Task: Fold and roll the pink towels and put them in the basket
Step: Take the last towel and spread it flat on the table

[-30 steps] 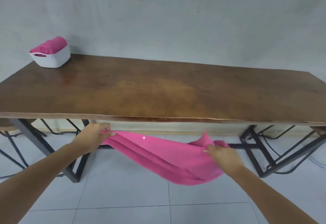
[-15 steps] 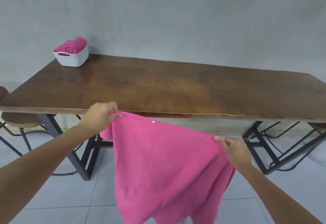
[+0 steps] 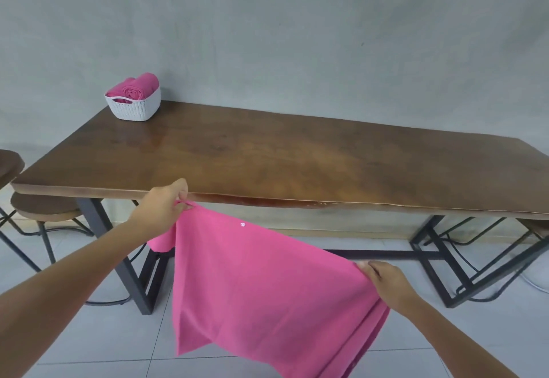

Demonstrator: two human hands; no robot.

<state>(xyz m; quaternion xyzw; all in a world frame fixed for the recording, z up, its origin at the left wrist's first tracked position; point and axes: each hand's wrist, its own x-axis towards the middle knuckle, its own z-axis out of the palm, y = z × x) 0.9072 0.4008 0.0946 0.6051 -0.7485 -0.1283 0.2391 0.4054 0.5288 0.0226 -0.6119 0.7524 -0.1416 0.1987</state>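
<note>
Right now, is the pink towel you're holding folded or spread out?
Spread out. The pink towel hangs open in front of the table, the left hand and right hand each pinching its top edge.

We see a pink towel [image 3: 267, 288] hanging open below the worktop's [image 3: 297, 157] near edge; rolled pink towels [image 3: 133, 87] fill the white basket [image 3: 135, 107] at its far-left corner.

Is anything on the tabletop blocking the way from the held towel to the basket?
Nothing visible. The towel hangs in front of the table; the bare tabletop stretches to the basket at its far left corner, already holding rolled towels.
</note>
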